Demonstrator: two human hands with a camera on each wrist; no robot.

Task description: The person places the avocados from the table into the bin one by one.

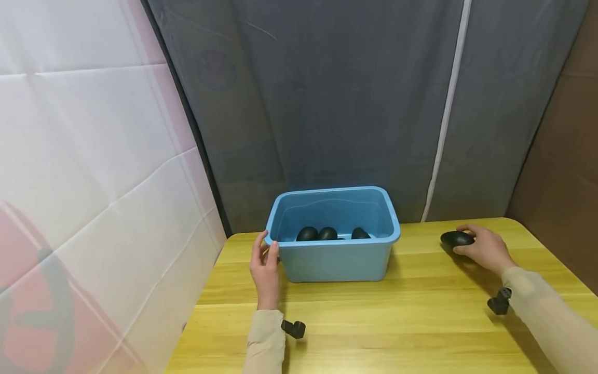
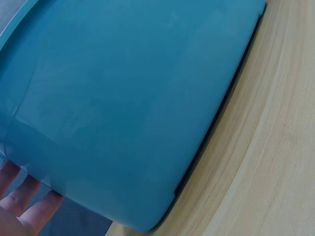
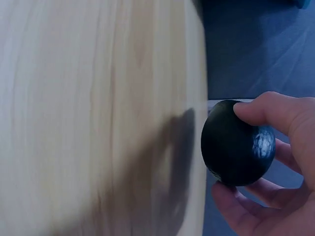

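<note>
Nearest me, the left hand (image 1: pixel 264 266) rests upright against the left end of the blue bin (image 1: pixel 336 259), its fingers (image 2: pixel 19 196) straight along the wall and thumb by the rim, steadying rather than clasping. Further back and well to the right, the right hand (image 1: pixel 486 248) curls its fingers (image 3: pixel 268 110) round a dark oval stone (image 1: pixel 457 238) on the yellow tabletop (image 1: pixel 420 311), thumb and fingertips pinching it. The stone's long axis runs roughly left to right, its free end pointing toward the bin, which lies leftward of it. Three like stones (image 1: pixel 327 234) sit inside the bin.
</note>
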